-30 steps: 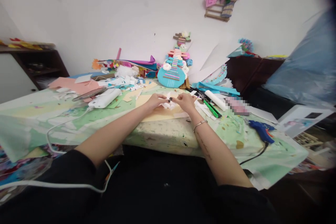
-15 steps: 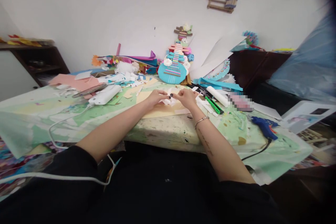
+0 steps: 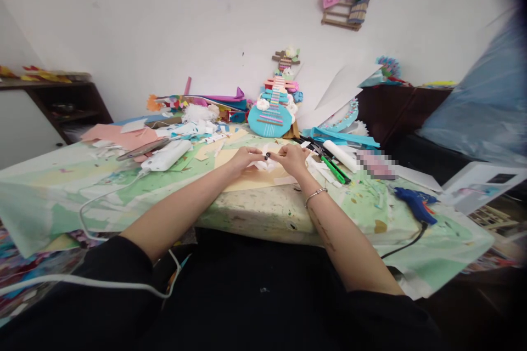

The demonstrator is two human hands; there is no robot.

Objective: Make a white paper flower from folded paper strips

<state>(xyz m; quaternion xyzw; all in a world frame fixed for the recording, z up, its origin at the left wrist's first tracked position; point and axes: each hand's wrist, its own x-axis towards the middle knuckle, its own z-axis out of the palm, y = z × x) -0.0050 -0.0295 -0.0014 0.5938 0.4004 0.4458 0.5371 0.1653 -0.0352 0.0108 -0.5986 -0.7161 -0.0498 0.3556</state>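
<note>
Both my hands meet over a pale yellow sheet (image 3: 247, 181) near the table's front edge. My left hand (image 3: 248, 159) pinches the left side of a small white paper piece (image 3: 262, 165). On its other side, my right hand (image 3: 291, 158) has thumb and fingers closed on the same piece. My fingers cover much of it, so its exact shape is hidden. Just right of my right hand lie white paper strips (image 3: 325, 171) and a green craft knife (image 3: 333, 169). Behind my hands stands a blue guitar-shaped craft (image 3: 269, 122).
A blue glue gun (image 3: 416, 204) with a black cord lies at the right. The white power strip (image 3: 167, 156) sits left of my hands, its cable trailing off the table. Coloured paper scraps (image 3: 119, 136) pile up at the back left. A white roll (image 3: 340, 156) lies at right.
The whole view has shifted slightly, so the table and wall appear a little lower. My hands stay together on the white paper piece, with only slight finger movement.
</note>
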